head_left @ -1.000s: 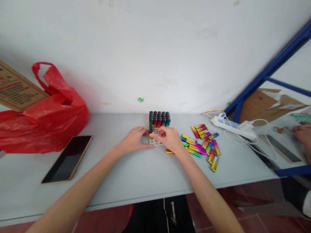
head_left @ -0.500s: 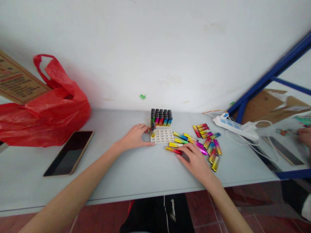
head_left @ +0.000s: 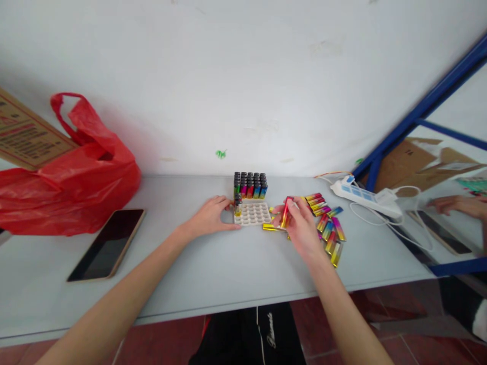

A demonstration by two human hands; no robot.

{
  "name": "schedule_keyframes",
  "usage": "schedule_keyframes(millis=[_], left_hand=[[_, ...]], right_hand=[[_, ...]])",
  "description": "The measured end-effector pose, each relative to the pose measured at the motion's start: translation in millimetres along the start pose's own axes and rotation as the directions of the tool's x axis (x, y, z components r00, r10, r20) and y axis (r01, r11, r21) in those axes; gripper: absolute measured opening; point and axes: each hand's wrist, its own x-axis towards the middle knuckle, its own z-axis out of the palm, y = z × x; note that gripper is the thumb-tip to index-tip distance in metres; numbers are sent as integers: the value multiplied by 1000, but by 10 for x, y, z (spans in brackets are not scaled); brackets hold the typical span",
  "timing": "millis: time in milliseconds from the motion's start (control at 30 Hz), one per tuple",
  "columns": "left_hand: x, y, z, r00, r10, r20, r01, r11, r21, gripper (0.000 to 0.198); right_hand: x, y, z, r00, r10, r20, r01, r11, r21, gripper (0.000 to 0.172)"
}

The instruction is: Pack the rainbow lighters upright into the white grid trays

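Note:
A white tray with round holes (head_left: 253,214) lies on the table, with a few dark-topped lighters (head_left: 238,205) upright in its left column. Behind it several lighters with black tops (head_left: 250,185) stand in packed rows. My left hand (head_left: 213,215) rests at the tray's left edge, thumb and fingers apart around its corner. Held nearly upright in my right hand (head_left: 300,225) is a shiny red and gold cylinder (head_left: 285,213), just right of the tray. Several metallic coloured cylinders (head_left: 337,253) lie loose beside and beyond that hand.
On the left are a phone (head_left: 108,246), a red plastic bag (head_left: 95,177) and a cardboard box (head_left: 30,132). A white power strip (head_left: 365,198) with cables lies right, near a blue frame (head_left: 399,126). Beyond it shows another person's hand (head_left: 456,205).
My right hand has picked the red and gold cylinder up off the table and tilted it upright. My left hand keeps its place at the tray. The other person's hand has moved left.

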Motion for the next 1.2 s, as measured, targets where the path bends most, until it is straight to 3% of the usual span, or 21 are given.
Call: schedule_keyframes(millis=[167, 300, 400, 533, 667, 933, 1200], left_hand=[[-9, -7, 16, 1000, 15, -26, -15, 1000, -11, 64], [-17, -5, 24, 1000, 10, -24, -10, 1000, -7, 63], [-21, 1, 23, 1000, 6, -20, -7, 1000, -11, 65], [-23, -2, 25, 1000, 7, -22, -8, 1000, -28, 67], [-29, -5, 25, 1000, 5, -17, -5, 1000, -21, 66], [-27, -16, 12, 1000, 12, -6, -12, 1000, 7, 64], [-21, -10, 3, 1000, 7, -1, -7, 1000, 3, 63]], right_hand=[[327, 12, 448, 975, 149, 166, -144, 989, -43, 59], [506, 234, 607, 953, 258, 161, -230, 958, -172, 71], [497, 394, 615, 971, 223, 90, -193, 944, -267, 75], [413, 459, 567, 989, 138, 44, -117, 939, -323, 67], [397, 430, 537, 992, 108, 68, -73, 915, -397, 59], [433, 387, 512, 995, 100, 18, -87, 926, -369, 68], [445, 466, 467, 998, 61, 18, -48, 909, -414, 66]])
